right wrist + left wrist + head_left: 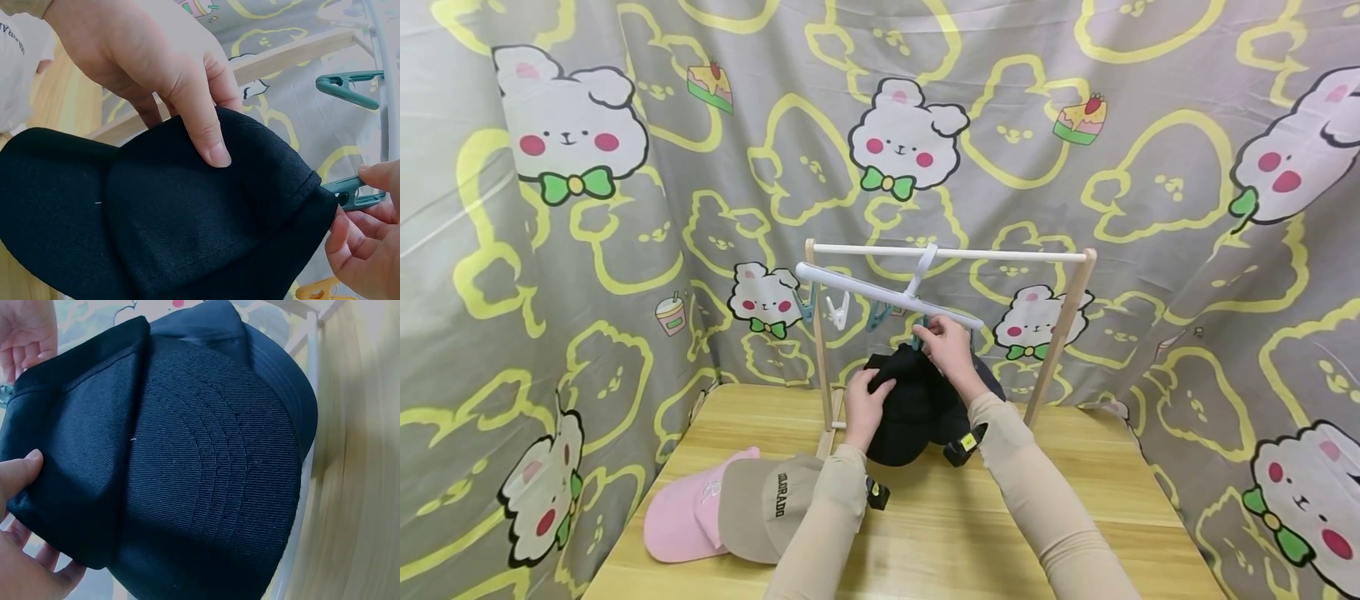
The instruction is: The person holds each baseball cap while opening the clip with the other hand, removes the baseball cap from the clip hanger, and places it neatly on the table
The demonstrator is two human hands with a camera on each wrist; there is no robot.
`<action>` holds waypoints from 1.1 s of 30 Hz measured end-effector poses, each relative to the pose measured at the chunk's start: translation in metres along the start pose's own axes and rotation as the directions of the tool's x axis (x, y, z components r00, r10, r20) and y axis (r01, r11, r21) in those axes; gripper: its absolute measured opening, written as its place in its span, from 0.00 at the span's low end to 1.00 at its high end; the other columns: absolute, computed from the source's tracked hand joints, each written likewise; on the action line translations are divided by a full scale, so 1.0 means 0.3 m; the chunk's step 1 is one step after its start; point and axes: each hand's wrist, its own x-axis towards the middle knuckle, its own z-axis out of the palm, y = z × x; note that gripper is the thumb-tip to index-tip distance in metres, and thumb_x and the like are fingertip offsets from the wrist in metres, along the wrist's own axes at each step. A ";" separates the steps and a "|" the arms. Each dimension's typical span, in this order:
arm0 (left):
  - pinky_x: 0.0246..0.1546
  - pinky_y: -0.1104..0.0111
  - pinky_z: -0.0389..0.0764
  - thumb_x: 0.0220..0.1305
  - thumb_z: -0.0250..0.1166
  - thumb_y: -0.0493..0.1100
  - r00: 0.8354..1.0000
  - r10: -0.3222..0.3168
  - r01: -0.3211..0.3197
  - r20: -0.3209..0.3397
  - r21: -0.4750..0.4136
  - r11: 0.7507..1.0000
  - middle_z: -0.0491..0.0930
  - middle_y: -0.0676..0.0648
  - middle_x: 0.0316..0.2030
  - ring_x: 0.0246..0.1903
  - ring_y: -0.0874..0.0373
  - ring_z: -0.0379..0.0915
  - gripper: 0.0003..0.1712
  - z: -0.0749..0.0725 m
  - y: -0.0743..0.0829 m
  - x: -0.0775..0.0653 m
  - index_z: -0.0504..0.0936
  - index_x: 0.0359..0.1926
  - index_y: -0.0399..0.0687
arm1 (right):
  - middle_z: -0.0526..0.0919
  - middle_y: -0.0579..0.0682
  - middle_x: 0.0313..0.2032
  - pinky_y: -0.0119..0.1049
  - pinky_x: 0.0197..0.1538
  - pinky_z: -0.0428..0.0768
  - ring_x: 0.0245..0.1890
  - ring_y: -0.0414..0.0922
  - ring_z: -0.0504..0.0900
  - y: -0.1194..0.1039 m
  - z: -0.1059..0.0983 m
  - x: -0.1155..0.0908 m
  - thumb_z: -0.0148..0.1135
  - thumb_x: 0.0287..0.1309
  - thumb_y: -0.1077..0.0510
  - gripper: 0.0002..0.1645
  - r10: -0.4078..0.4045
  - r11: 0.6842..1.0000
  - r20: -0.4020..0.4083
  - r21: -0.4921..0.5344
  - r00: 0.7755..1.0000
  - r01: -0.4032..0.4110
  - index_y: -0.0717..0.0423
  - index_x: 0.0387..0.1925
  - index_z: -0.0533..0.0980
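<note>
A black baseball cap (898,421) hangs beneath the white clip hanger (857,287), its brim pointing down. My left hand (864,404) grips the crown, thumb on one side and fingers behind, as the right wrist view also shows. At the cap's edge my right hand (950,346) pinches a green clip (351,192), whose tip meets the fabric. Behind it, in the left wrist view, is a second dark cap (281,387), navy in tone and partly covered by the black one.
The hanger hooks over the white bar (1015,255) of a wooden rack and slopes down to the right. More clips, including a white one (837,311), dangle from it. A pink cap (681,517) and a tan cap (752,508) lie on the wooden table (955,542) at front left.
</note>
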 end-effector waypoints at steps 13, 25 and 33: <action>0.54 0.52 0.76 0.58 0.71 0.42 1.000 0.007 -0.007 -0.017 -0.001 1.000 0.82 0.39 0.41 0.46 0.43 0.77 0.11 -0.009 0.001 -0.006 0.85 0.39 0.39 | 0.83 0.61 0.39 0.31 0.23 0.79 0.18 0.39 0.79 -0.005 -0.001 -0.004 0.65 0.61 0.49 0.20 0.001 1.000 0.005 0.030 1.000 -0.001 0.62 0.43 0.76; 0.50 0.53 0.78 0.59 0.70 0.43 1.000 0.000 0.000 -0.029 -0.015 1.000 0.81 0.41 0.39 0.43 0.45 0.77 0.09 -0.025 -0.004 -0.016 0.85 0.37 0.42 | 0.82 0.62 0.43 0.29 0.20 0.78 0.12 0.36 0.77 0.011 -0.009 -0.004 0.64 0.62 0.50 0.21 -0.008 1.000 0.018 0.025 1.000 0.007 0.63 0.47 0.74; 0.51 0.52 0.78 0.59 0.70 0.43 0.999 0.012 -0.012 -0.034 -0.023 1.000 0.81 0.41 0.40 0.45 0.44 0.78 0.09 -0.032 0.004 -0.023 0.85 0.38 0.42 | 0.81 0.62 0.44 0.30 0.22 0.79 0.13 0.37 0.78 -0.003 -0.014 -0.012 0.63 0.63 0.50 0.22 0.008 1.000 0.020 0.009 1.000 -0.008 0.63 0.49 0.74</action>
